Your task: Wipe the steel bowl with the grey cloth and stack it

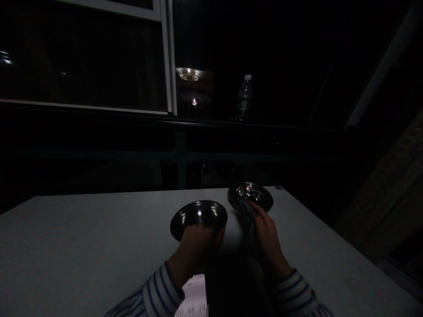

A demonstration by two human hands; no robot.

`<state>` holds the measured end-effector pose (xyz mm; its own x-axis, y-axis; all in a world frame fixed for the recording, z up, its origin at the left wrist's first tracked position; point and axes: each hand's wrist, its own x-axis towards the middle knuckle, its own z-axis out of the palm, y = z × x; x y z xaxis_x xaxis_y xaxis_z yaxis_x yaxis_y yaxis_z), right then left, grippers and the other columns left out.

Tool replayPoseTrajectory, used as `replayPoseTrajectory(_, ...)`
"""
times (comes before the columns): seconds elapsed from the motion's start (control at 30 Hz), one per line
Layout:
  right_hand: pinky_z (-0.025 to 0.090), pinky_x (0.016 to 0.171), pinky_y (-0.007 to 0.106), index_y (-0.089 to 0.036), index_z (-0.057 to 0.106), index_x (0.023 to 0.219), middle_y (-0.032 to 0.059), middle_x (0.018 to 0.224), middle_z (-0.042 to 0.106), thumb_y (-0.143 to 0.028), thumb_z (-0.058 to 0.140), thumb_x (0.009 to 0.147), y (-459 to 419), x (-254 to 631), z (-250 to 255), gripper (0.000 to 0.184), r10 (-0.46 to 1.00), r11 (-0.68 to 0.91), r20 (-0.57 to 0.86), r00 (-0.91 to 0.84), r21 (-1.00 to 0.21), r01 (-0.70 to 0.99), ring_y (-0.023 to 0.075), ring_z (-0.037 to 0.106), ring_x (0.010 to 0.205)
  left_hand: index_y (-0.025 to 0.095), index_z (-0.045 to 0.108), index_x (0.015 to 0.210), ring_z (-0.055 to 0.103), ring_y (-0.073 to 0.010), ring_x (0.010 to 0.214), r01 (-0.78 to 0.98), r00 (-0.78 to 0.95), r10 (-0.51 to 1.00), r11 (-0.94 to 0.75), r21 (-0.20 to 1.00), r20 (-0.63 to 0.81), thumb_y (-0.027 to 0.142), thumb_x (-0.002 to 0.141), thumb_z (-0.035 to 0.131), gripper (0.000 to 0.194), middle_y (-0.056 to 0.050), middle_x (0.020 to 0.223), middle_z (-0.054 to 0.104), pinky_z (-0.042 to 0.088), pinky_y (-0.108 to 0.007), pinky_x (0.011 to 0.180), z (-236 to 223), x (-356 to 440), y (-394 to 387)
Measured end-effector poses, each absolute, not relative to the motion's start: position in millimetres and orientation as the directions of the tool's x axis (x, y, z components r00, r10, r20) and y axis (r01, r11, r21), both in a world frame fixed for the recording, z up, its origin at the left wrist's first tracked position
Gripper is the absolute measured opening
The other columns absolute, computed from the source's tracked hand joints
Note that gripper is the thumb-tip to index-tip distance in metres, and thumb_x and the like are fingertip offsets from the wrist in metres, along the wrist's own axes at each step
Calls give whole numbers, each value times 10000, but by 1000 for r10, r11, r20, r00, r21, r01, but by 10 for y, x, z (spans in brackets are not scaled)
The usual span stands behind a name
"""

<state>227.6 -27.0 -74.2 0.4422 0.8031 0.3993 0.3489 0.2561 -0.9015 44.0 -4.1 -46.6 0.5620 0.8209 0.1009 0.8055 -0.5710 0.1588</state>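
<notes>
A shiny steel bowl (193,211) is tilted up off the white table, and the fingers of my left hand (196,244) are closed on its near rim. My right hand (267,235) grips a dark cloth (249,220), with the fingers bent round it. That cloth hangs down toward the table and meets the near side of a second steel bowl (256,193), close to the table's far edge. Dim light hides whether my right fingers also touch this second bowl.
A phone (194,295) with a lit timer screen lies by my left wrist on the white table (99,246). Beyond the table, a clear plastic bottle (244,99) with a white cap stands on a dark ledge beside a white window frame (170,57).
</notes>
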Motion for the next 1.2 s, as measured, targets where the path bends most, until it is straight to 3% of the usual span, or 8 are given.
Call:
replayPoseTrajectory(0.17, 411, 902, 407, -159, 616, 1033, 97, 1101, 629, -322, 441, 780, -251, 2308, -750, 348, 818, 253, 361, 448, -925, 285, 255, 537, 1064, 128, 666, 867, 640, -275, 783, 813, 561, 827, -555, 175, 15, 429, 858, 278, 491, -187, 815, 675, 453, -397, 671, -603, 446, -47)
replayPoseTrajectory(0.33, 402, 934, 436, -162, 561, 1110, 102, 1166, 590, -306, 414, 838, -305, 2239, -786, 341, 826, 282, 456, 331, -843, 458, 249, 509, 1116, 148, 664, 826, 617, -291, 824, 785, 522, 849, -515, 344, 82, 460, 801, 406, 406, -174, 851, 664, 425, -406, 712, -583, 428, -34)
replayPoseTrajectory(0.4, 400, 951, 430, -179, 511, 1172, 97, 1204, 562, -269, 388, 866, -360, 2173, -770, 342, 808, 362, 558, 191, -725, 586, 231, 486, 1147, 150, 647, 837, 609, -261, 818, 672, 483, 865, -465, 576, 135, 471, 806, 394, 410, -146, 864, 658, 420, -376, 724, -506, 439, -35)
replayPoseTrajectory(0.5, 383, 983, 423, -208, 403, 1274, 89, 1247, 522, -193, 359, 879, -436, 2049, -717, 397, 713, 548, 690, -122, -441, 711, 209, 447, 1187, 145, 616, 843, 590, -202, 791, 281, 476, 875, -246, 928, 88, 522, 815, 347, 464, -93, 839, 648, 425, -308, 708, -380, 464, -52)
replayPoseTrajectory(0.67, 375, 999, 429, -220, 198, 1372, 104, 1275, 487, -147, 393, 870, -441, 1919, -705, 544, 567, 660, 758, -322, -184, 728, 196, 393, 1229, 145, 585, 768, 547, -137, 706, -83, 525, 850, 95, 992, -38, 526, 742, 502, 391, -29, 744, 598, 408, -249, 659, -321, 490, -76)
replayPoseTrajectory(0.87, 331, 1017, 468, -194, 278, 1337, 127, 1380, 348, -223, 470, 842, -418, 1990, -770, 532, 654, 554, 751, -85, -399, 730, 236, 299, 1284, 131, 596, 782, 544, -143, 670, -131, 386, 922, 95, 987, -38, 429, 707, 569, 309, -18, 697, 596, 396, -253, 624, -319, 497, -72)
replayPoseTrajectory(1.03, 410, 947, 409, -185, 476, 1197, 105, 1243, 525, -247, 438, 835, -403, 2027, -727, 369, 782, 424, 599, 173, -714, 557, 224, 478, 1154, 141, 627, 833, 574, -174, 768, -33, 348, 933, -87, 996, 93, 364, 751, 519, 262, -31, 773, 648, 409, -266, 691, -133, 536, -99)
replayPoseTrajectory(1.2, 460, 861, 370, -165, 581, 1044, 93, 1064, 644, -293, 449, 798, -360, 2124, -597, 308, 791, 344, 468, 394, -873, 346, 226, 577, 1016, 140, 654, 834, 579, -184, 755, 76, 406, 897, -221, 972, 172, 356, 766, 494, 277, -21, 731, 651, 418, -279, 699, 32, 560, -1)
